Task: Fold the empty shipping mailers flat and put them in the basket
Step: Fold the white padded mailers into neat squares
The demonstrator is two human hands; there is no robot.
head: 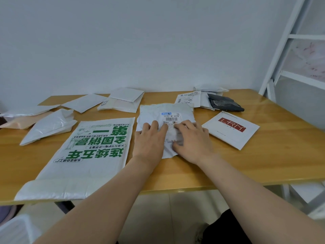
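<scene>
Pressing down in the middle of the frame, the left hand (149, 138) and the right hand (191, 140) lay side by side on a crumpled white plastic mailer with a printed label (167, 110). Both hands were spread flat with the fingers nearly straight, and neither one gripped anything. They hid the lower half of the mailer and part of its label, so most of the small print could not be read. The mailer lay on a light brown wooden table (263, 164).

Just left of it lay a big flat white mailer with large green letters (91, 152). To the right lay a flat white envelope with a dark red square (230, 131).

Higher up on the right, a folded black plastic bag (225, 103) rested on a small pile of white mailers (188, 97), covering much of the pile. In the upper left, more white padded mailers (123, 101) lay about, and the ones farthest left were cut off by the frame edge.

In the bottom left corner sat a pale plastic thing (15, 229), blurred and cut off, too unclear to name. A white metal frame (281, 50) stood at the right edge, only partly seen.
</scene>
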